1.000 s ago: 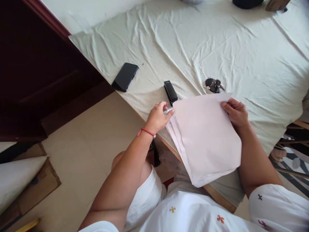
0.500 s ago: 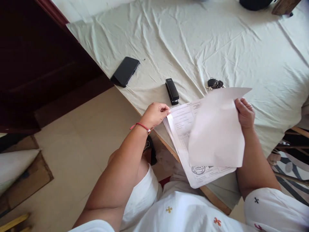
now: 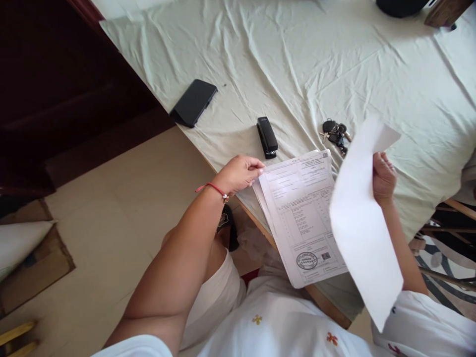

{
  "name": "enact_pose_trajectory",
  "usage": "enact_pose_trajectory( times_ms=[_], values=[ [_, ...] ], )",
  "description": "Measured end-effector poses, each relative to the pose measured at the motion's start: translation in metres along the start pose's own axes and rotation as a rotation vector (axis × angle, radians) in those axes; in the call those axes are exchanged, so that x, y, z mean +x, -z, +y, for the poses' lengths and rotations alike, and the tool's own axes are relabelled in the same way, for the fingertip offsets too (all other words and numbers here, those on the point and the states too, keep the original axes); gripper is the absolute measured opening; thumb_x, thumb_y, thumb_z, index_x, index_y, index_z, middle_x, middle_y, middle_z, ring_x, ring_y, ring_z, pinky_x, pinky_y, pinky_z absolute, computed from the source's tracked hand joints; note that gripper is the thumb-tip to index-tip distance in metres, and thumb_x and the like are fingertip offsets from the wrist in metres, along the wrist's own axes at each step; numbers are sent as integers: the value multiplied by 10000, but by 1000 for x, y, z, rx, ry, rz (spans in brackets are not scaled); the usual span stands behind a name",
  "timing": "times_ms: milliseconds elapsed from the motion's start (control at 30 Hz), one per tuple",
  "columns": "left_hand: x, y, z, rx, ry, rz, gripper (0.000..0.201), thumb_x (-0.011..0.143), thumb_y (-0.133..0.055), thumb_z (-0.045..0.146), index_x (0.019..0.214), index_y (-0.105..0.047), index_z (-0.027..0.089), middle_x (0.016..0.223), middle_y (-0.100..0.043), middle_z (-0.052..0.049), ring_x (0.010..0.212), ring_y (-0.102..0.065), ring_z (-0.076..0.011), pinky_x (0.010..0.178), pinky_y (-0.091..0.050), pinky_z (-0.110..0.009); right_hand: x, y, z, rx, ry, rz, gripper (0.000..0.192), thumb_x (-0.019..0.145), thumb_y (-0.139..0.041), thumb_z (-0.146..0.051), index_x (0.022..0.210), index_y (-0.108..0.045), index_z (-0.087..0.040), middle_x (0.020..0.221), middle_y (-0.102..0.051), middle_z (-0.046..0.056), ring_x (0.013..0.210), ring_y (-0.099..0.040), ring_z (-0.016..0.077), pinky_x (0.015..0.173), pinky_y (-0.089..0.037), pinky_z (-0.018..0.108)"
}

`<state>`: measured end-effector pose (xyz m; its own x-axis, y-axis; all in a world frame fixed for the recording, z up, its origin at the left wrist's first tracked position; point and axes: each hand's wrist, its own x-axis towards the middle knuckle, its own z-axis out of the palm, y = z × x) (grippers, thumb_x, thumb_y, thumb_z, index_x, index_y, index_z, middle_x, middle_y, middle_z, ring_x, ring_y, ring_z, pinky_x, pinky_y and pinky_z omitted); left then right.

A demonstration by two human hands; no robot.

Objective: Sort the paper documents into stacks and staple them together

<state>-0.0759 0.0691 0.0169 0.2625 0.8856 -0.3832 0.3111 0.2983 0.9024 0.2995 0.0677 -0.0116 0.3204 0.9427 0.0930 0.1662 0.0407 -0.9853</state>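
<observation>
My left hand, with a red string bracelet at the wrist, pinches the upper left corner of a stack of printed papers. The top page carries a form with a round black stamp near its bottom. My right hand is closed on the edge of a white sheet of paper, lifted and bent to the right of the stack. The sheet's visible side looks blank. Just beyond the stack a black stapler lies on the table. A bunch of keys rests between the stapler and the raised sheet.
A pale green cloth with wrinkles covers the table. To the left, near the table edge, lies a black tablet or phone in a case. A dark round object and a wooden piece stand at the far right.
My right hand has swung the white sheet to the right, off the stack, uncovering the printed top page and more of the keys. My left hand stays at the stack's corner.
</observation>
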Motion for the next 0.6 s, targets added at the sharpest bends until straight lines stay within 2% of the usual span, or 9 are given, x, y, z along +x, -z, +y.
enact_pose_trajectory(
  times_ms=[100,200,300,433,600],
  values=[
    [0,0,2,-102,38,-1,93,840,-683,84,865,-759,131,652,-606,11,436,-409,-34,436,-319,-191,0,-6,0,145,-44,19,368,617,-854,-534,825,-683,-284,824,-708,18,849,-687,245,696,-568,362],
    [-2,0,6,-183,63,-7,112,857,-666,54,894,-749,119,638,-582,25,418,-400,-21,394,-293,-168,-2,-11,-1,160,-85,-43,421,555,-922,-524,789,-708,-248,760,-716,0,790,-694,212,742,-587,345],
    [-4,0,9,-246,51,-17,123,859,-667,44,909,-750,120,601,-544,45,396,-383,-15,373,-266,-161,-6,-15,-3,155,-92,-89,378,606,-922,-486,819,-726,-243,809,-747,-5,800,-707,199,765,-597,333],
    [-5,0,10,-294,37,-39,116,843,-703,59,918,-759,127,588,-528,53,390,-382,-11,366,-255,-158,-11,-19,-5,139,-102,-142,353,710,-873,-469,958,-732,-262,926,-770,-3,901,-726,216,800,-612,343],
    [-4,0,8,-299,32,-59,126,814,-752,96,932,-768,137,581,-531,53,406,-393,-15,370,-253,-155,-10,-18,-1,98,-99,-193,327,766,-839,-486,955,-695,-260,890,-756,-8,877,-723,213,786,-616,337]
  ],
)
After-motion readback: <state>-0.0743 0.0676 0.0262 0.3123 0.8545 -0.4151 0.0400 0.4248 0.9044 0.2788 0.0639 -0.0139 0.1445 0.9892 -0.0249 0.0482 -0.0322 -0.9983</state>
